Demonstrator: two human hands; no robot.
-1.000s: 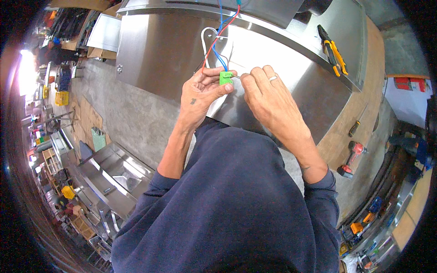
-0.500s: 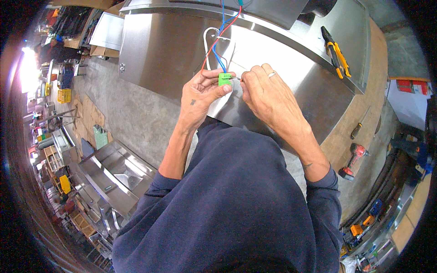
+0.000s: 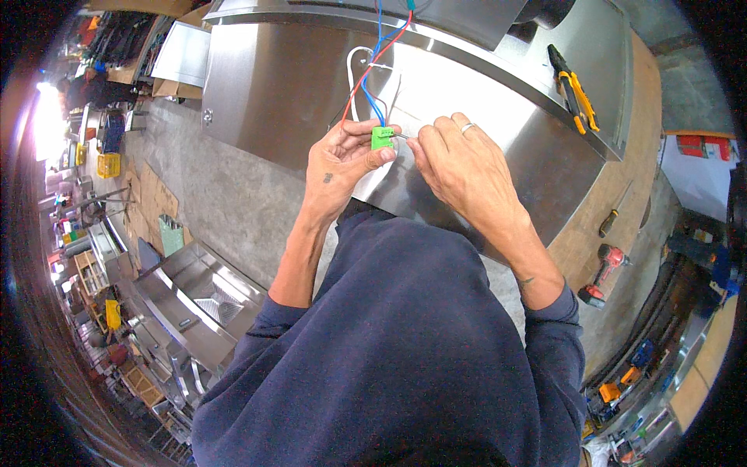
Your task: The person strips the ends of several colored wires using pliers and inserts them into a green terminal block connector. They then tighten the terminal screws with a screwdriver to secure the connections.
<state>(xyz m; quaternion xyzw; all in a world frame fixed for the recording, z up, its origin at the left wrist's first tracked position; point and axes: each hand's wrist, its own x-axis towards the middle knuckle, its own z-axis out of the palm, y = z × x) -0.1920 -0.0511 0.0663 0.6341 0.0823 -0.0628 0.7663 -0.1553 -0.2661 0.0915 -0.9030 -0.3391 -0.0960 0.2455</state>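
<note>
A small green terminal block connector (image 3: 382, 138) is pinched between the thumb and fingers of my left hand (image 3: 342, 162). Blue wires (image 3: 372, 96) run down into its top, and a red wire (image 3: 363, 79) passes behind my left fingers. My right hand (image 3: 461, 159), closed, grips a thin dark shaft (image 3: 401, 136) that points at the connector's right side. The rest of that shaft is hidden in my fingers, so its kind is unclear. A white cable (image 3: 351, 74) loops behind the wires, over the shiny steel panel (image 3: 268, 86).
Pliers with yellow and black handles (image 3: 574, 92) lie on the steel at the upper right. On the board to the right are a screwdriver (image 3: 609, 222) and a red cordless drill (image 3: 610, 268). A steel basin unit (image 3: 204, 292) stands at lower left.
My right hand has shifted slightly right, baring more of the thin shaft beside the connector. My left hand and the connector have moved a touch left.
</note>
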